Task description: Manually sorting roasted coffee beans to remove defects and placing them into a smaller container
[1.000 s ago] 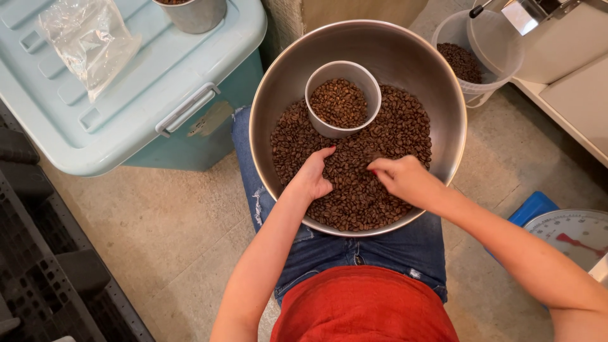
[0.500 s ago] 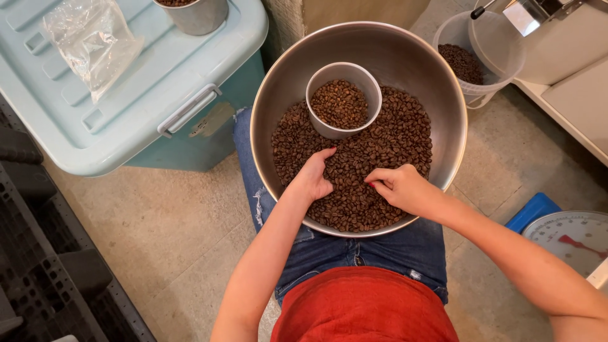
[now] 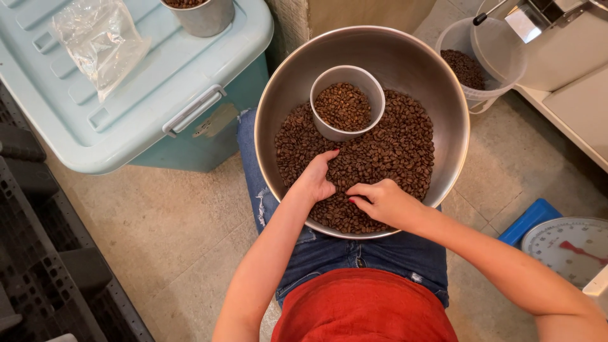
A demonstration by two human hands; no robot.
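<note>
Coffee beans (image 3: 392,152): right hand (image 3: 380,201) seemingly nearer now.

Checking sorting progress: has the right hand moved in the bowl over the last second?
Yes. The right hand has slid toward the person, away from the small cup and closer to the bowl's near rim.

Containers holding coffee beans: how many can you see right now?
4: the large steel bowl on the lap, the small metal cup inside it, a metal cup on the blue bin lid, a clear plastic tub at right.
</note>
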